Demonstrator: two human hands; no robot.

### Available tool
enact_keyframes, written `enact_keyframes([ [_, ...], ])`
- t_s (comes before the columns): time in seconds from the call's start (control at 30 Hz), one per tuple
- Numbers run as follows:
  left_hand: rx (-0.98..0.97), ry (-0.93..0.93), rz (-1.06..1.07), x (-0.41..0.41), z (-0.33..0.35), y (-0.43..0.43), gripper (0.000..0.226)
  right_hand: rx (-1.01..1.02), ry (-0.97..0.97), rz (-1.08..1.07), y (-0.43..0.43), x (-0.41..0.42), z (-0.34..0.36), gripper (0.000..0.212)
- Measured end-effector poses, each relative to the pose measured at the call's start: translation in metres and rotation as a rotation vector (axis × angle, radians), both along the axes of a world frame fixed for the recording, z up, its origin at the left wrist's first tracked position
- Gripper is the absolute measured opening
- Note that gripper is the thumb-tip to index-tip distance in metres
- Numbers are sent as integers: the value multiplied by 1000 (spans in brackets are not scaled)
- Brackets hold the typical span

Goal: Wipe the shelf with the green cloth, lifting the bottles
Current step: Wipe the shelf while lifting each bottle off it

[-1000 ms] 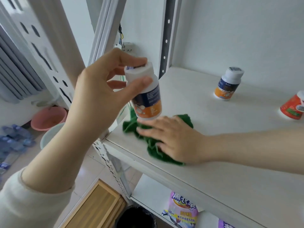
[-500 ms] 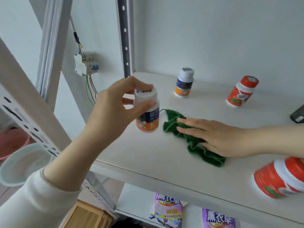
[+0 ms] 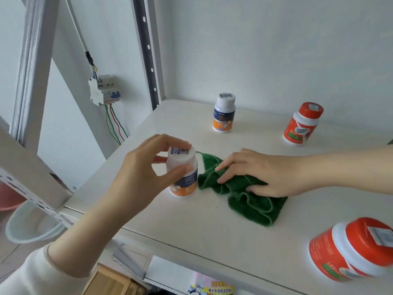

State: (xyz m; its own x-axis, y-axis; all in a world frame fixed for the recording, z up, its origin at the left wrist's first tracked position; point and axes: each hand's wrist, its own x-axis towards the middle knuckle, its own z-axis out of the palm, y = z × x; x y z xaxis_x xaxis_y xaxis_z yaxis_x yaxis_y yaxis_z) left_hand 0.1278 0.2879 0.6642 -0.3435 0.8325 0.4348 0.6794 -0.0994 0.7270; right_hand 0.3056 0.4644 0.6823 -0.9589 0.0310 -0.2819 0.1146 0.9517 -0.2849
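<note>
My left hand grips a white-capped bottle with a blue and orange label by its cap; the bottle's base rests on or just above the white shelf near its left front. My right hand lies flat on the crumpled green cloth, fingers pressing its folds, just right of that bottle. A second blue and orange bottle stands at the back. A red bottle stands at the back right, and another red bottle stands at the front right.
The shelf's dark perforated upright rises at the back left corner. A circuit breaker with coloured wires hangs on the wall left of the shelf. A pale basin sits on the floor. Detergent bags lie on the lower shelf.
My left hand has brought the bottle down from the air to the shelf surface. My right hand has slid the cloth to the right, away from the left edge.
</note>
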Motion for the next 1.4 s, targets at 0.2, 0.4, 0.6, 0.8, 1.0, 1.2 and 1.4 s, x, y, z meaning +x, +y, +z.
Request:
enact_keyframes([
  [0.2,20,-13,-152,-10,5,2,37,116,124,-349,32,18,-4,61],
  [0.4,-58,85,-118,-32,49,111,41,136,-19,-606,34,7,-20,64],
  [0.6,-251,220,-196,-38,18,190,46,156,88,-805,54,-31,-33,66],
  [0.8,-108,49,-102,-72,33,198,37,184,121,-705,90,-78,-36,58],
  [1.0,-44,-6,26,-98,57,178,34,84,185,-358,81,-95,-34,52],
  [1.2,-66,-36,27,-89,59,166,34,-20,220,111,28,-27,-35,50],
  [1.4,-124,8,-42,-76,47,163,33,47,263,59,47,-15,-39,49],
])
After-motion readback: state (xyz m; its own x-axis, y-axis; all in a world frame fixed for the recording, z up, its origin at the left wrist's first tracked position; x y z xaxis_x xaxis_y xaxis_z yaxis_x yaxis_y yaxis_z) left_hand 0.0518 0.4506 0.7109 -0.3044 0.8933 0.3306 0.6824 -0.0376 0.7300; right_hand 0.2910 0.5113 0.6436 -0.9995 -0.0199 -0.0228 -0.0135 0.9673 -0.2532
